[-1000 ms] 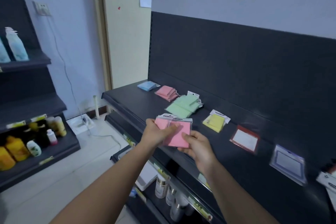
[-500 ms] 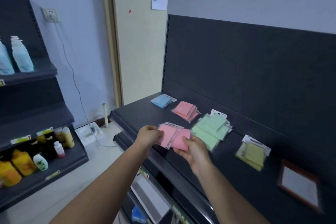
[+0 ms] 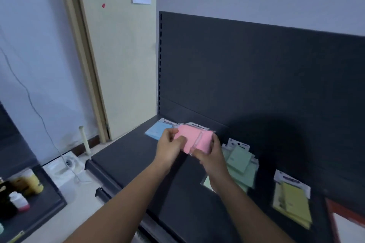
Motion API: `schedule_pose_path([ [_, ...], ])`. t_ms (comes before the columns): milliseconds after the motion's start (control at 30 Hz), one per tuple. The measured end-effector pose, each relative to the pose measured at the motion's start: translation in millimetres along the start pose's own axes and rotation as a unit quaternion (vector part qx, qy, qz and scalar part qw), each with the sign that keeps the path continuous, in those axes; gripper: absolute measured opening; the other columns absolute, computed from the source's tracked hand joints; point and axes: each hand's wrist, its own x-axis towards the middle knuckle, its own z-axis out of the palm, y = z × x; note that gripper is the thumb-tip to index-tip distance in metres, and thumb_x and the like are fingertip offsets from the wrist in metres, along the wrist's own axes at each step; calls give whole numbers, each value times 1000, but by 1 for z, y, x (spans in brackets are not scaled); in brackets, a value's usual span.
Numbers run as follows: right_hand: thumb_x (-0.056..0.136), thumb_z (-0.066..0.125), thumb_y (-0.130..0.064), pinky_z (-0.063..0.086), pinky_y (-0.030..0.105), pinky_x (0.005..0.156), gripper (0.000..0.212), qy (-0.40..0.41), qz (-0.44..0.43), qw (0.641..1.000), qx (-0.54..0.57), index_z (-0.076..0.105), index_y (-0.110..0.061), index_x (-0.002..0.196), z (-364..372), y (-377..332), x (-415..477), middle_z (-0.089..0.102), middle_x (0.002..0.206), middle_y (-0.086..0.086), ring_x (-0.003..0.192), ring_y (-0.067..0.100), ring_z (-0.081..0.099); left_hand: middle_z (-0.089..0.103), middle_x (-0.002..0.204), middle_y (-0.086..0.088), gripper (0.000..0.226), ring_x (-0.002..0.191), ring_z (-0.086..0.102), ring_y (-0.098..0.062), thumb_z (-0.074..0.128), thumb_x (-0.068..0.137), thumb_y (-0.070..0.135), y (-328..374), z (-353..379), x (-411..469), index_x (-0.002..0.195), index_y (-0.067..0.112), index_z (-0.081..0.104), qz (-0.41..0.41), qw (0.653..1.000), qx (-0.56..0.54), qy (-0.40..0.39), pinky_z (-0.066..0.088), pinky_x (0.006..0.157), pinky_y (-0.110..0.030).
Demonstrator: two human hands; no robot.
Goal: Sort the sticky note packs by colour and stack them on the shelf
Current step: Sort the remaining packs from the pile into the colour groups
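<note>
Both hands hold pink sticky note packs (image 3: 194, 140) above the dark shelf (image 3: 126, 156), near its back left. My left hand (image 3: 169, 147) grips their left edge and my right hand (image 3: 210, 154) grips their right edge. The earlier pink pile on the shelf is hidden behind the held packs. A blue pack (image 3: 157, 130) lies just left of them. Green packs (image 3: 240, 163) lie in a loose pile to the right, and yellow packs (image 3: 294, 203) lie farther right.
A red-framed pack (image 3: 347, 223) shows at the right edge. The shelf's dark back panel (image 3: 256, 75) rises behind. A second shelf unit with bottles (image 3: 29, 185) stands at lower left. A cable and a white floor socket (image 3: 69, 163) lie near the door.
Both hands have carried the pink packs left and back along the shelf, past the green pile, to where the pink pile lay. The view has swung left.
</note>
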Motion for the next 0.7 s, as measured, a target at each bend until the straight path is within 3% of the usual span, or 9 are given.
schedule_pose_path([
  [33, 77, 68, -3, 46, 34, 97, 76, 10, -2, 1000, -5, 30, -20, 140, 0, -2, 9, 56, 128, -2, 112, 16, 56, 60, 98, -3, 21, 81, 57, -15, 59, 82, 6, 2, 2, 11, 98, 19, 55, 2, 1000, 10, -16, 47, 78, -28],
  [167, 69, 76, -6, 48, 29, 87, 68, 49, -11, 997, -52, 43, -20, 127, 7, 0, 33, 59, 120, 1, 106, 17, 58, 59, 107, -5, 36, 87, 60, -21, 56, 81, -1, -4, 4, 48, 110, 21, 55, 2, 993, 80, -89, 54, 82, -36],
  [233, 63, 82, -8, 49, 26, 77, 58, 76, -16, 993, -83, 53, -21, 111, 12, 4, 42, 62, 110, 3, 99, 18, 61, 62, 110, -9, 36, 95, 61, -27, 58, 83, 2, -12, 7, 61, 116, 15, 56, 24, 984, 137, -111, 51, 89, -41],
  [300, 60, 84, -8, 52, 25, 72, 45, 91, -23, 990, -101, 61, -21, 97, 15, 6, 52, 66, 101, 5, 92, 20, 64, 65, 111, -15, 41, 100, 60, -31, 63, 83, 8, -19, 12, 76, 123, 9, 57, 74, 967, 217, -108, 48, 90, -36],
  [367, 63, 82, -11, 54, 33, 81, 45, 99, -22, 984, -147, 63, -17, 104, 17, 8, 62, 64, 108, 10, 97, 24, 63, 65, 114, -11, 44, 106, 55, -31, 65, 84, 21, -23, 16, 85, 127, 13, 56, 117, 942, 301, -93, 43, 91, -32],
  [467, 68, 78, -21, 48, 40, 93, 65, 92, 9, 969, -230, 52, -12, 127, 20, 10, 71, 55, 124, 14, 112, 28, 56, 60, 125, -4, 47, 115, 48, -27, 61, 87, 31, -30, 18, 94, 131, 17, 52, 150, 929, 324, -99, 35, 93, -29],
  [700, 72, 74, -21, 41, 40, 99, 58, 149, -25, 947, -282, 50, -13, 124, 26, 1, 71, 45, 125, 11, 118, 27, 47, 44, 140, -8, 53, 128, 36, -24, 60, 88, 33, -30, 15, 106, 134, 11, 45, 217, 912, 329, -111, 22, 103, -27],
])
